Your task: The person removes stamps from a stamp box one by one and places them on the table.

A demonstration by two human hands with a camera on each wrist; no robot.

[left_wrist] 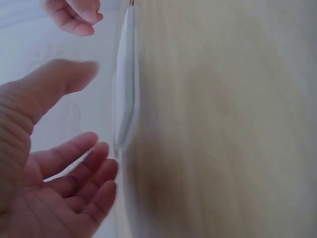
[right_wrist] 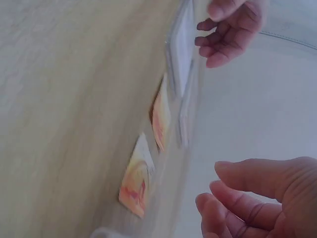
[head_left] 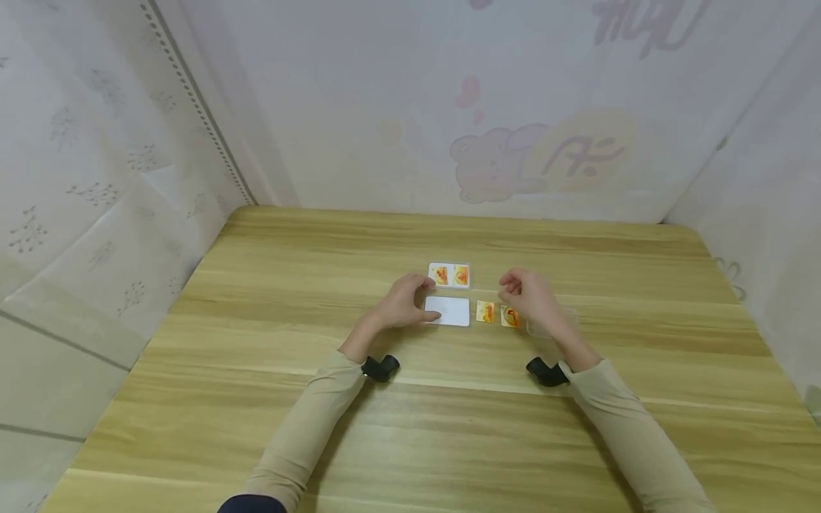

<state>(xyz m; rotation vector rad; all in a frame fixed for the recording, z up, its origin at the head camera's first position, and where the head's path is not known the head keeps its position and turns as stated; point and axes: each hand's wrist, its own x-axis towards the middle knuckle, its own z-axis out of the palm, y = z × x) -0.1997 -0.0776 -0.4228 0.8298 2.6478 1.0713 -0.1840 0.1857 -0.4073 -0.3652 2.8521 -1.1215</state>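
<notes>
Nearer than the plain white card [head_left: 447,311]: two black wrist devices [head_left: 381,368] [head_left: 546,372]. At the card's left edge: left hand [head_left: 403,303], thumb and fingers spread; contact cannot be told. Right of the card, in order: first yellow-orange square [head_left: 484,312], second square [head_left: 509,318], clear rectangle [head_left: 537,327]; over the latter two, right hand [head_left: 534,298], fingers loosely curled, thumb apart. Just beyond the card: two-picture card [head_left: 450,276].
</notes>
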